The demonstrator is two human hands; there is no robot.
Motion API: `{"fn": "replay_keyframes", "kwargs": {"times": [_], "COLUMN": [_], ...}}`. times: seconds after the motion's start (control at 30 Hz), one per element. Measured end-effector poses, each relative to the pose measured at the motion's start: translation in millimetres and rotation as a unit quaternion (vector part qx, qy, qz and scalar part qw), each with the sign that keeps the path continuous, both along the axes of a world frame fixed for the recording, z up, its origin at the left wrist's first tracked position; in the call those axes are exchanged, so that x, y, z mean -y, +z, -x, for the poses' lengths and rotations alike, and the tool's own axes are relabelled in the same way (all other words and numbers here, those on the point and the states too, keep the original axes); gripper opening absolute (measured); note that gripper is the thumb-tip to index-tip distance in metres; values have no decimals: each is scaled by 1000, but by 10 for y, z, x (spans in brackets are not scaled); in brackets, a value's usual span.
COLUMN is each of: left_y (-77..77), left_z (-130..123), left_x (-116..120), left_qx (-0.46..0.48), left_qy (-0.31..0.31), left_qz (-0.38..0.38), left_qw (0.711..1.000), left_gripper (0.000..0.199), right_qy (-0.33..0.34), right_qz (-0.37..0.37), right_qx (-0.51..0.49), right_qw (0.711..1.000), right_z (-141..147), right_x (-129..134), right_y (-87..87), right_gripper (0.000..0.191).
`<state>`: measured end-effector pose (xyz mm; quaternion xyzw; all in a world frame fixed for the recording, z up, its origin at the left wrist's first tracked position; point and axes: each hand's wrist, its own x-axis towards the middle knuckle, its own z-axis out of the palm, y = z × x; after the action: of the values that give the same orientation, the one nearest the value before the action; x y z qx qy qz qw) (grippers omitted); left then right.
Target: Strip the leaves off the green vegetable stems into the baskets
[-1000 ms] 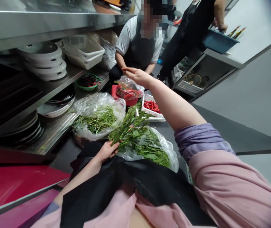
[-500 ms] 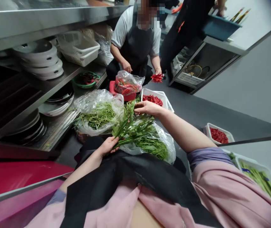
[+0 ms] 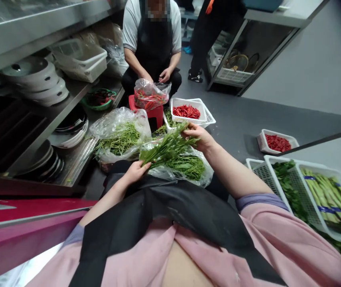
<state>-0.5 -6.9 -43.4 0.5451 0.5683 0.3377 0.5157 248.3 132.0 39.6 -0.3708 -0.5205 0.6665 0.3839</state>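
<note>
A bunch of leafy greens (image 3: 168,148) stretches between my two hands above my lap. At its stem end, my left hand (image 3: 137,171) is closed around the stalks. My right hand (image 3: 202,137) pinches the leafy tips at the far end, its fingertips partly hidden by leaves. Just below the bunch lies an open clear plastic bag (image 3: 207,177) with more greens (image 3: 188,166) in it. To the left, a second plastic bag (image 3: 110,124) holds a heap of thin green stalks (image 3: 121,139).
Across from me a co-worker (image 3: 155,36) squats behind a bag of red chillies (image 3: 150,97) on a red stool (image 3: 155,114). A white basket of chillies (image 3: 202,104) stands beside it. Steel shelves (image 3: 77,97) run along the left; vegetable crates (image 3: 297,191) stand at right.
My right hand has moved from above the greens onto their leafy tips. My view has shifted, showing more of the crates. The co-worker's hand with chillies has drawn back and no longer shows them.
</note>
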Motion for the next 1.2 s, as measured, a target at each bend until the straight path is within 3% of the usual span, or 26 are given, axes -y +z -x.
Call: {"fn": "replay_keyframes", "kwargs": {"times": [0.13, 0.2, 0.23, 0.3, 0.37, 0.5, 0.57, 0.63, 0.77, 0.9, 0.97, 1.0, 1.07, 1.13, 1.2], "left_y": [124, 151, 159, 171, 186, 215, 226, 237, 248, 203, 162, 142, 105, 79, 64], "left_z": [-46, -76, -94, -130, -165, -216, -229, -236, -237, -234, -230, -225, -203, -164, -115], "left_x": [-10, -5, -1, 9, 20, 38, 47, 59, 98, 137, 146, 147, 147, 149, 156], "left_qx": [-120, -158, -176, -210, -236, -250, -259, -287, -337, -351, -364, -372, -385, -397, -411], "left_qy": [-18, -36, -44, -59, -76, -94, -98, -104, -113, -100, -101, -107, -117, -110, -99], "left_qz": [-76, -98, -106, -115, -118, -119, -122, -127, -149, -193, -211, -215, -219, -220, -223], "left_qw": [990, 982, 978, 969, 962, 956, 953, 944, 923, 911, 902, 897, 889, 884, 878], "left_gripper": [41, 39, 39, 39, 38, 38, 38, 37, 33, 37, 40, 41, 42, 41, 42], "right_qy": [-47, -130, -184, -258, -209, 40, 78, 74, 73, 61, 22, -21, -170, -349, -470], "right_qz": [-44, -130, -198, -352, -486, -616, -635, -645, -636, -620, -606, -592, -530, -427, -315], "right_qx": [67, 134, 172, 249, 323, 418, 438, 447, 448, 437, 425, 415, 380, 300, 182], "right_qw": [996, 974, 947, 865, 785, 667, 631, 616, 624, 649, 672, 691, 739, 779, 804], "right_z": [-308, -413, -452, -502, -516, -475, -453, -451, -501, -525, -498, -483, -494, -613, -873], "right_x": [52, 119, 170, 302, 455, 696, 748, 756, 726, 819, 912, 947, 941, 799, 548], "right_y": [-60, -25, 14, 121, 229, 270, 191, 88, -77, -200, -271, -308, -372, -401, -363], "right_gripper": [44, 40, 36, 29, 21, 18, 20, 23, 25, 19, 14, 13, 15, 22, 24]}}
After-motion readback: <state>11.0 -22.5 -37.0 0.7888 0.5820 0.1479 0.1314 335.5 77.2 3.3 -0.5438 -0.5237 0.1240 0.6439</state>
